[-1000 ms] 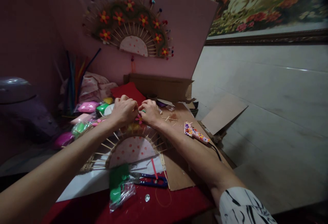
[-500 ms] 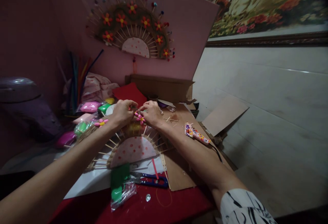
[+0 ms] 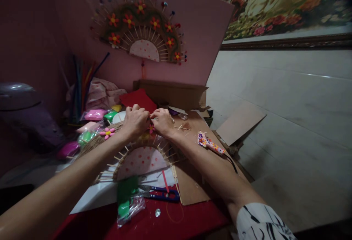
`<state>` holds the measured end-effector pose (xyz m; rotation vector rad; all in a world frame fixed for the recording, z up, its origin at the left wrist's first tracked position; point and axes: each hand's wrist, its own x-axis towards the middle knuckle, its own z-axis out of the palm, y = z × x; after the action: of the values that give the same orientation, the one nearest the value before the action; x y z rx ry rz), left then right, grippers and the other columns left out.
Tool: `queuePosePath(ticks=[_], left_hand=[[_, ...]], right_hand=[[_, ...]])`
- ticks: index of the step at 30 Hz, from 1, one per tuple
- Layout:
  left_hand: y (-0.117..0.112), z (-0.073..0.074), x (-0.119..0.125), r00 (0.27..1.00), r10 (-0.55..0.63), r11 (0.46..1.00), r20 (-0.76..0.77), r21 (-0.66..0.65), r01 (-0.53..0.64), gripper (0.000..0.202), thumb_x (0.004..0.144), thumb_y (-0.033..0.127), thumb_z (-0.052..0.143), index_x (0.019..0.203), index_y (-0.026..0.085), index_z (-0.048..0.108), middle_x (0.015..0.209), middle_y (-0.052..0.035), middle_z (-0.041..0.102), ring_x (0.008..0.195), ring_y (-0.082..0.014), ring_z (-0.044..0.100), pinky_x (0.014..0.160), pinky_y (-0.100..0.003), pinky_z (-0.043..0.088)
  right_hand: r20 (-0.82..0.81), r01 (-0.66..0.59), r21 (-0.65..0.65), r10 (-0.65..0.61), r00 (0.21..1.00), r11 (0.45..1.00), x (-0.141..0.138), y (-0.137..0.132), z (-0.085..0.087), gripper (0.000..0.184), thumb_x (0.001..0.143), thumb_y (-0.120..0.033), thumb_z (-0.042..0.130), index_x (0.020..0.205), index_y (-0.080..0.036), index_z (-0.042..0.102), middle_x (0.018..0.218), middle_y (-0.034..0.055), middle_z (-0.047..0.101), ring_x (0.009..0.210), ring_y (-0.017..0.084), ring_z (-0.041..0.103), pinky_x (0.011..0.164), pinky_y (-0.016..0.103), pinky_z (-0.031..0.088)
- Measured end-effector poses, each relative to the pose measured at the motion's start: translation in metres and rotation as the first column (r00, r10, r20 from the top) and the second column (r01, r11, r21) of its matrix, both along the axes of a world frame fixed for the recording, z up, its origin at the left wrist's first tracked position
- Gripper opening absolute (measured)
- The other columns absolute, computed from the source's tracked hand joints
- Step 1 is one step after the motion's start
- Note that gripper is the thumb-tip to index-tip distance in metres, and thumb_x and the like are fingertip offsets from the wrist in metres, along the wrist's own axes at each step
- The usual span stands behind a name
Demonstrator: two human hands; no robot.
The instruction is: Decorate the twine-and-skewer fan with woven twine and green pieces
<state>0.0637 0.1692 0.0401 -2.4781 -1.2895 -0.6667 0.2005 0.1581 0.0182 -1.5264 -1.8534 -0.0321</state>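
A fan-shaped craft piece of sticks and twine, with a white, red-dotted half circle (image 3: 143, 162) at its base, lies on the table. My left hand (image 3: 136, 121) and my right hand (image 3: 162, 121) meet over its upper rim, fingers curled and pressed together. Whatever they pinch is hidden behind the fingers. Just below them, between the two hands, shows part of a pink flower (image 3: 151, 128). Left of my left wrist, another pink flower with a yellow centre (image 3: 107, 133) sits on the twine band (image 3: 95, 144).
A flower-patterned glue gun (image 3: 210, 143) lies on cardboard (image 3: 194, 185) at right. Blue-handled snips (image 3: 162, 193) and a bag of green clay (image 3: 129, 205) are in front. Packets of coloured clay (image 3: 95, 114) stand at left. A finished fan (image 3: 143, 31) hangs behind.
My left hand has turned over and closed in towards my right hand, its knuckles now higher and covering more of the pink flower. The right hand has barely moved.
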Motion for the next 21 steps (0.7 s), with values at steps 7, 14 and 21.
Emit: queuePosePath(ticks=[7, 14, 21], left_hand=[[0.002, 0.013, -0.008, 0.729, 0.072, 0.976, 0.681, -0.198, 0.088, 0.021, 0.069, 0.025, 0.052, 0.078, 0.015, 0.068, 0.075, -0.0068, 0.069, 0.072, -0.0203, 0.059, 0.068, -0.031, 0.043], [-0.043, 0.022, -0.009, 0.292, 0.150, 0.875, 0.945, -0.265, 0.406, 0.025, 0.060, 0.017, 0.053, 0.080, 0.016, 0.067, 0.065, -0.0005, 0.065, 0.059, -0.0134, 0.055, 0.055, -0.024, 0.041], [-0.082, 0.012, -0.020, 0.128, 0.304, 0.820, 0.944, -0.327, 0.470, 0.021, 0.058, 0.017, 0.051, 0.070, 0.015, 0.067, 0.055, 0.0013, 0.056, 0.050, -0.0105, 0.045, 0.047, -0.023, 0.034]], right_hand=[[-0.014, -0.029, -0.020, 0.029, 0.999, 0.999, 0.001, 0.000, 0.002, 0.010, 0.078, -0.019, 0.065, 0.080, -0.024, 0.074, 0.100, 0.0039, 0.063, 0.101, 0.021, 0.049, 0.086, 0.036, 0.040], [0.030, -0.065, 0.009, 0.065, 0.997, 0.998, 0.000, 0.000, -0.001, 0.014, 0.079, -0.016, 0.062, 0.088, -0.022, 0.072, 0.097, 0.0043, 0.063, 0.095, 0.021, 0.050, 0.084, 0.035, 0.041], [0.065, -0.065, 0.067, 0.061, 0.996, 0.996, -0.003, -0.004, 0.001, 0.018, 0.086, -0.020, 0.053, 0.085, -0.020, 0.071, 0.099, 0.0054, 0.063, 0.096, 0.021, 0.049, 0.085, 0.035, 0.038]])
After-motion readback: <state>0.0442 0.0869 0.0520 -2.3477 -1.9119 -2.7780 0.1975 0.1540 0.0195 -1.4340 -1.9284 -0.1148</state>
